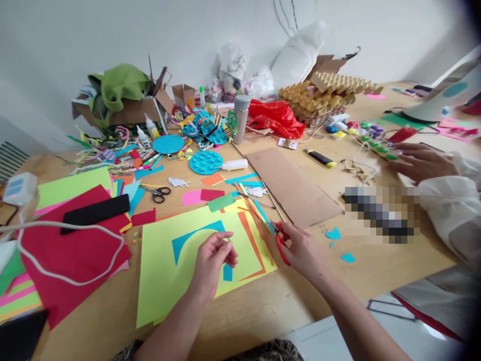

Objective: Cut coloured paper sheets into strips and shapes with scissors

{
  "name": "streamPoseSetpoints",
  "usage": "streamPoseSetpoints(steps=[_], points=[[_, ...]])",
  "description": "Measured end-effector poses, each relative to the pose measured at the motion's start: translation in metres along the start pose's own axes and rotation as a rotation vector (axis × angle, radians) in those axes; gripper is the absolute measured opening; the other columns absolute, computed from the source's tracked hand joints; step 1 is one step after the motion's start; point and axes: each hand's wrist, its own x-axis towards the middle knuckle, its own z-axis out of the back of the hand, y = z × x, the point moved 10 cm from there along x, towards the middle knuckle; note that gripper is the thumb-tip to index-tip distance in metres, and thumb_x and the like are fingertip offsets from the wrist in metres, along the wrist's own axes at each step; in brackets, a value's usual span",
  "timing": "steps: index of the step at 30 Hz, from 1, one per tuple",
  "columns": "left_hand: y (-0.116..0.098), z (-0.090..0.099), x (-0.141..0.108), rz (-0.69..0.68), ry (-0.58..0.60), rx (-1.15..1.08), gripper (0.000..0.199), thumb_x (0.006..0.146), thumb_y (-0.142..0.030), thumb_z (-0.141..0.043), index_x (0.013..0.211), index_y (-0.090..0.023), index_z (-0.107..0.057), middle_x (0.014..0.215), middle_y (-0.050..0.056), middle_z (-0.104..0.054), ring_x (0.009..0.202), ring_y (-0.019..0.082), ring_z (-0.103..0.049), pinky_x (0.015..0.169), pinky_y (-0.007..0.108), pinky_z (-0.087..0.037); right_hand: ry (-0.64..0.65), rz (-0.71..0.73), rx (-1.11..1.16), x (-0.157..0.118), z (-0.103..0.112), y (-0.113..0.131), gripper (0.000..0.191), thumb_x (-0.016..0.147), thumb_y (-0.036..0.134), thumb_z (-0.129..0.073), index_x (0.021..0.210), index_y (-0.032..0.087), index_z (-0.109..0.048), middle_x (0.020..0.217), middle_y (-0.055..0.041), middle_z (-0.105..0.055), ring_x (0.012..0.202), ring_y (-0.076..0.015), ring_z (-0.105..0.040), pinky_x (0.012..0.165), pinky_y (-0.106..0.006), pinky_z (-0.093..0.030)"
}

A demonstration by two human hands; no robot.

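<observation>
My right hand (298, 248) is closed round the red handles of a pair of scissors (281, 243), whose blades point up and left near thin orange and blue paper strips (263, 215). Over a yellow sheet (161, 281) is my left hand (218, 253), its fingers curled with thumb and fingertips close together; whether something small is between them is too small to tell. A blue paper piece with a curved cut edge (188, 238) lies on the yellow sheet, partly behind my left hand. Orange paper strips (252, 240) lie along the sheet's right side.
Brown cardboard (291, 185) lies beyond my right hand, blue scraps (347, 257) to its right. Red paper (71, 260) and black-handled scissors (160, 194) are at left. Bottles, craft pieces and egg trays (319, 95) stand behind. Another person's hands (421, 163) are at right.
</observation>
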Motion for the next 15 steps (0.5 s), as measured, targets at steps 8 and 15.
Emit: streamPoseSetpoints(steps=[8,15], points=[[-0.005,0.005,-0.002,-0.011,-0.04,-0.023,0.027,0.078,-0.03,-0.06,0.099,-0.013,-0.056,0.06,0.0,-0.057,0.052,0.012,-0.053,0.05,0.026,-0.042,0.063,0.001,-0.128,0.009,-0.006,-0.006,0.018,0.084,0.025,-0.043,0.09,0.018,-0.058,0.073,-0.0068,-0.063,0.065,-0.0196,-0.058,0.059,-0.027,-0.039],[-0.009,0.012,0.0,-0.049,-0.091,-0.047,0.028,0.077,-0.03,-0.062,0.098,-0.013,-0.056,0.059,0.0,-0.058,0.051,0.011,-0.053,0.05,0.025,-0.04,0.153,0.148,-0.07,0.024,-0.016,0.017,0.019,0.086,0.026,-0.044,0.097,0.018,-0.057,0.079,-0.007,-0.064,0.079,-0.021,-0.057,0.068,-0.028,-0.042]])
